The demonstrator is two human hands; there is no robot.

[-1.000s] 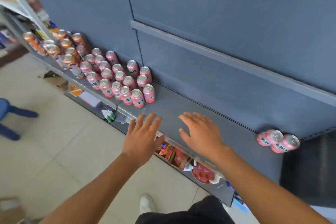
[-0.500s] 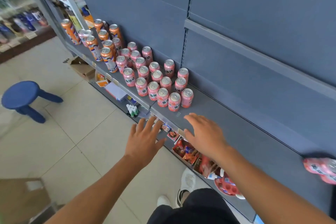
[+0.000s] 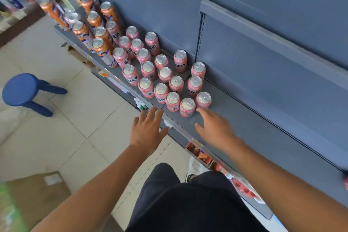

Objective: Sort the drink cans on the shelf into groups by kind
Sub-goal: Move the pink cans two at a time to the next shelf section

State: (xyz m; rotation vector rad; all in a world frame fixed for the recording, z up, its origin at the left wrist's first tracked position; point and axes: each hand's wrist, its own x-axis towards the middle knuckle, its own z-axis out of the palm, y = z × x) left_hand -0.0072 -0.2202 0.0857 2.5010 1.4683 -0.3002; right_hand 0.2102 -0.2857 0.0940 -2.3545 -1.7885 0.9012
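Observation:
Several pink cans (image 3: 165, 79) stand upright in a cluster on the grey shelf (image 3: 263, 130). Further left along the shelf stand several taller orange cans (image 3: 98, 28). My left hand (image 3: 148, 132) hovers open in front of the shelf's front edge, fingers spread, holding nothing. My right hand (image 3: 214, 128) is open over the shelf, its fingertips just short of the nearest pink cans (image 3: 187, 107). A sliver of another pink can (image 3: 346, 181) shows at the far right edge.
A blue stool (image 3: 24, 90) stands on the tiled floor at left. A cardboard box (image 3: 37, 194) sits at lower left. A lower shelf (image 3: 207, 156) holds packaged goods. A grey back panel (image 3: 263, 24) rises behind the cans.
The view has swung left and closer to the can cluster. Both hands have moved toward the pink cans. The two pink cans at the right have slid almost out of view.

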